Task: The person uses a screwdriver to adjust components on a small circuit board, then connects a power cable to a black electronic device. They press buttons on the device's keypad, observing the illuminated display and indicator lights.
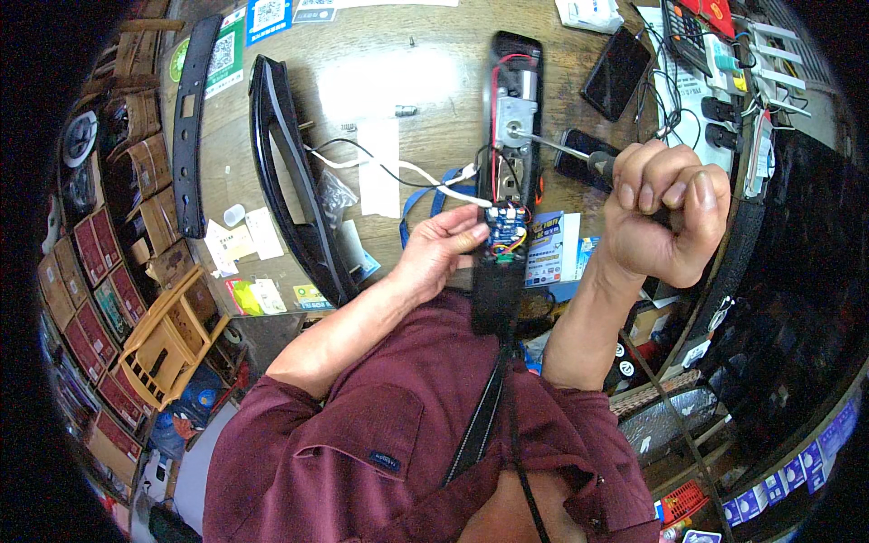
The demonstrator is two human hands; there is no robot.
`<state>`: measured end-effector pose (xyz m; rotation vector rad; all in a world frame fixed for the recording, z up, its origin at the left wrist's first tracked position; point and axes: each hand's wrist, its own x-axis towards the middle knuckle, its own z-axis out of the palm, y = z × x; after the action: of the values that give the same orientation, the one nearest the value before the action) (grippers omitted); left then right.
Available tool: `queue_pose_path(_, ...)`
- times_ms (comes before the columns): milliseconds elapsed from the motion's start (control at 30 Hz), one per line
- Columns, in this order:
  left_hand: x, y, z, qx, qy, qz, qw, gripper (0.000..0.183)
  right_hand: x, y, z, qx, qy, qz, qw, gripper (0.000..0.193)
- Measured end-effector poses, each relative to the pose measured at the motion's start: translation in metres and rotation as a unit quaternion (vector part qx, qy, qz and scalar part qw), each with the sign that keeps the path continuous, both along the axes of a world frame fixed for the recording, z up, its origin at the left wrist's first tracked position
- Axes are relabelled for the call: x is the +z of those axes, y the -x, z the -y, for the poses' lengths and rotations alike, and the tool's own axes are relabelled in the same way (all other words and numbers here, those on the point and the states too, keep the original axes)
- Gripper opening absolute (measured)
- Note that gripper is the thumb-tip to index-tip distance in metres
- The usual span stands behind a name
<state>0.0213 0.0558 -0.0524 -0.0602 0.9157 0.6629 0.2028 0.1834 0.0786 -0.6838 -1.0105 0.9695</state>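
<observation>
My right hand (668, 213) is closed around the handle of a screwdriver (563, 146). Its thin metal shaft reaches left to a grey metal motor housing in an opened, long black electronic lock body (531, 54). At the near end of that body sits a blue circuit board (507, 226) with several small coloured wires. The fingers of my left hand (444, 242) pinch the board's left edge. A white and black cable (385, 163) runs from the board to a curved black lock panel (288, 172) further left.
Flat on the far left of the wooden table lies a black perforated plate (192, 127). Two dark phones (617, 72), cables and a power strip (724, 81) crowd the right side. A small metal cylinder (405, 110) lies mid-table. Left of the table are a wooden chair (167, 344) and stacked boxes (95, 244).
</observation>
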Motion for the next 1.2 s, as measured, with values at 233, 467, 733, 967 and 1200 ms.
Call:
queue_pose_path(233, 0.016, -0.015, 0.009, -0.057, -0.140, -0.051, 0.987, 0.041, 0.007, 0.025, 0.009, -0.063, 0.116, -0.008, 0.991, 0.029)
queue_pose_path(467, 0.016, -0.016, -0.006, -0.176, -0.219, -0.212, 0.936, 0.034, 0.004, 0.032, 0.004, -0.037, 0.066, -0.082, 0.994, 0.022)
queue_pose_path(733, 0.010, 0.008, -0.010, -0.275, -0.144, -0.281, 0.908, 0.024, 0.002, 0.026, 0.003, 0.061, 0.022, -0.060, 0.996, 0.024)
queue_pose_path(967, 0.000, 0.012, -0.011, -0.229, -0.219, -0.176, 0.932, 0.009, 0.016, 0.018, 0.003, 0.041, 0.033, -0.075, 0.996, 0.023)
queue_pose_path(1200, -0.005, 0.008, -0.004, -0.151, -0.206, -0.159, 0.954, 0.009, 0.024, -0.007, 0.003, 0.011, -0.049, 0.037, 0.998, 0.016)
